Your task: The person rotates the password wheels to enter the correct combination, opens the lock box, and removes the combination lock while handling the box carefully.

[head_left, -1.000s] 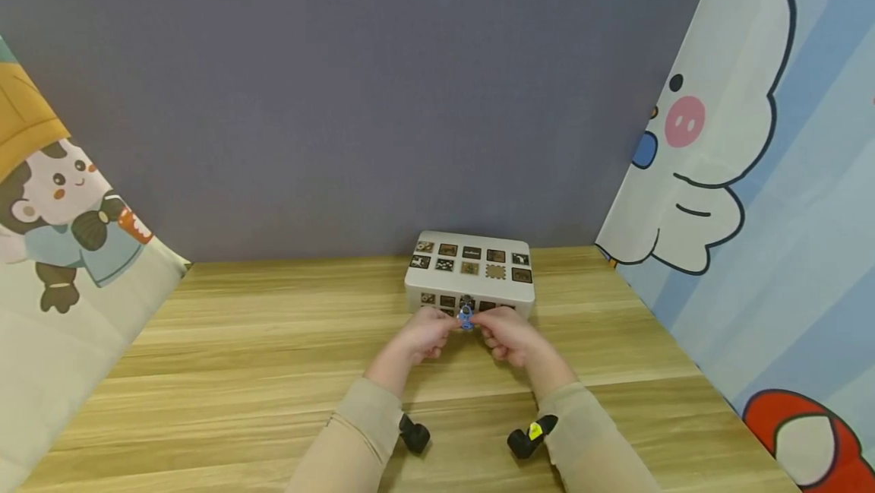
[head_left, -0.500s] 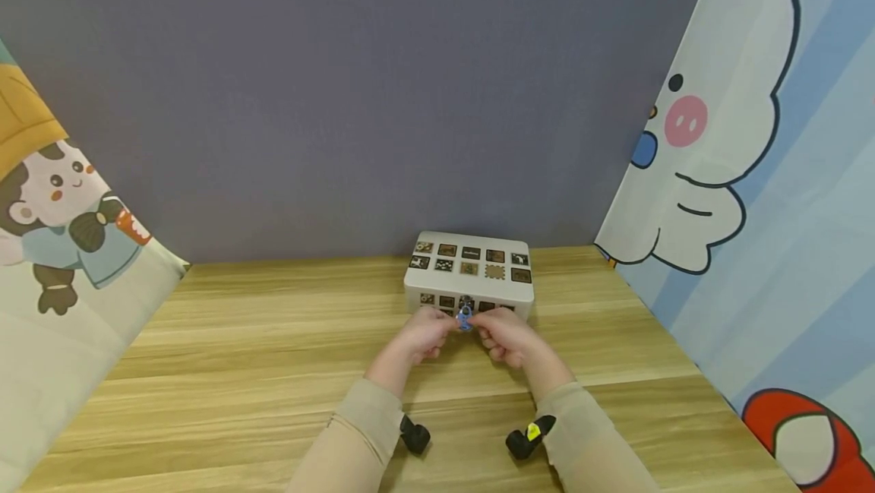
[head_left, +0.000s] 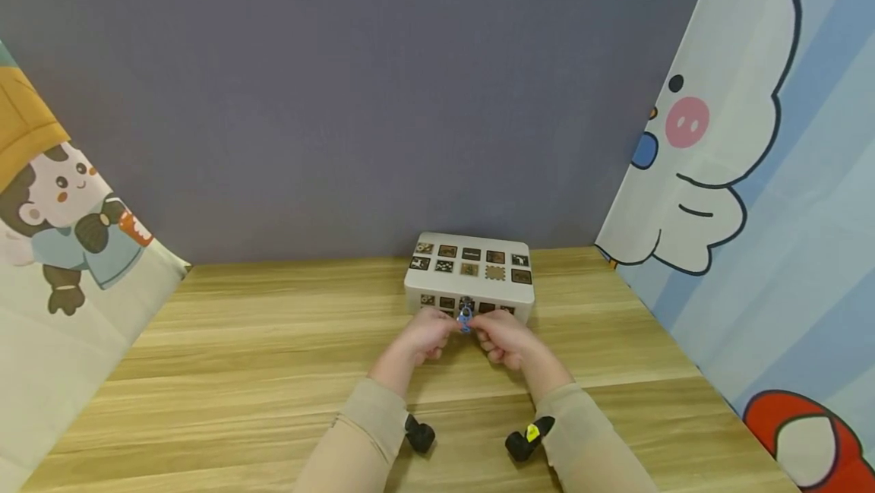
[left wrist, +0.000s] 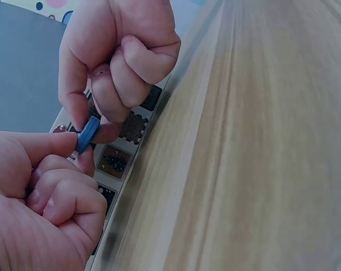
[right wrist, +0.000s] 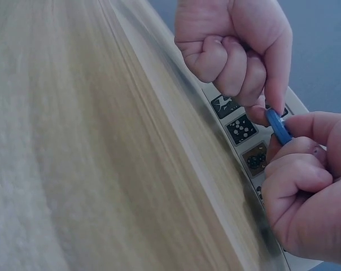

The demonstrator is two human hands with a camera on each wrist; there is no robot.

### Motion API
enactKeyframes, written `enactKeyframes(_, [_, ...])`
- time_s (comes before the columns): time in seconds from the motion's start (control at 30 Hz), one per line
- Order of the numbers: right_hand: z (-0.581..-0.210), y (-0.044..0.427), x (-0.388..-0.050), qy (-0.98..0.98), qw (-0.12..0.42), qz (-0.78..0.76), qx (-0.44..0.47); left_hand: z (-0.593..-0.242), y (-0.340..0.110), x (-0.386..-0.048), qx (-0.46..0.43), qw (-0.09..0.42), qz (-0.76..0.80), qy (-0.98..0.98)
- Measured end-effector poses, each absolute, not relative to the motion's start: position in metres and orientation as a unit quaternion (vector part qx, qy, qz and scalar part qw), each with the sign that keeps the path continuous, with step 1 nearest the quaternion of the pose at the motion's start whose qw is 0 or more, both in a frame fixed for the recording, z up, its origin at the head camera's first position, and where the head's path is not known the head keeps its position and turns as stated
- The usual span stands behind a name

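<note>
A small blue padlock point(head_left: 465, 319) hangs at the metal clasp point(head_left: 467, 301) on the front of a white box point(head_left: 506, 294) printed with small dark squares. From the left, my left hand point(head_left: 427, 331) pinches the padlock's edge between thumb and index finger. My right hand point(head_left: 507, 336) pinches the opposite edge the same way. In the left wrist view the blue padlock point(left wrist: 88, 135) appears edge-on between both sets of fingertips. The right wrist view likewise has the padlock point(right wrist: 279, 126) between the two hands. Whether its shackle is locked cannot be told.
The box stands on a wood-grain table point(head_left: 273, 356), close to a grey panel point(head_left: 383, 113) at the back. Cartoon-printed sheets flank the table, one at the left point(head_left: 68, 356) and one at the right point(head_left: 724, 273). Black wrist cameras sit at both cuffs.
Almost nothing moves. Both hands keep their pinch on the padlock, and the left forearm shifts very slightly to the right.
</note>
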State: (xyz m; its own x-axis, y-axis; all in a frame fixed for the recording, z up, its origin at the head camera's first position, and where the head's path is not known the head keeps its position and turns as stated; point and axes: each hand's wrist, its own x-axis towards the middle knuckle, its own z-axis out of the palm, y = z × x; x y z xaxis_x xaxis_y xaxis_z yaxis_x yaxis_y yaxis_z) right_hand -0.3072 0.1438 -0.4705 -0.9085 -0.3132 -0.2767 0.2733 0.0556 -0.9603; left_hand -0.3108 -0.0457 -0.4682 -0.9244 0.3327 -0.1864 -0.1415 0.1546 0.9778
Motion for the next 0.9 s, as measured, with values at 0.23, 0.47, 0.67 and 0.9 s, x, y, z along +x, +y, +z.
enactKeyframes(0.23, [-0.4681,0.1413,-0.3041,0.701,0.213,-0.68,-0.017,-0.4687,-0.0472,-0.31,0.071,0.185,0.653,0.731])
enactKeyframes(0.47, [-0.4663,0.1416,-0.3031,0.702,0.213,-0.68,-0.015,-0.4678,-0.0475,-0.3098,0.076,0.19,0.657,0.726])
enactKeyframes(0.67, [-0.4655,0.1424,-0.3034,0.699,0.215,-0.682,-0.016,-0.4669,-0.0478,-0.3107,0.079,0.189,0.651,0.731])
enactKeyframes(0.9, [-0.4666,0.1413,-0.3031,0.699,0.216,-0.682,-0.016,-0.4663,-0.0486,-0.3102,0.08,0.192,0.648,0.732])
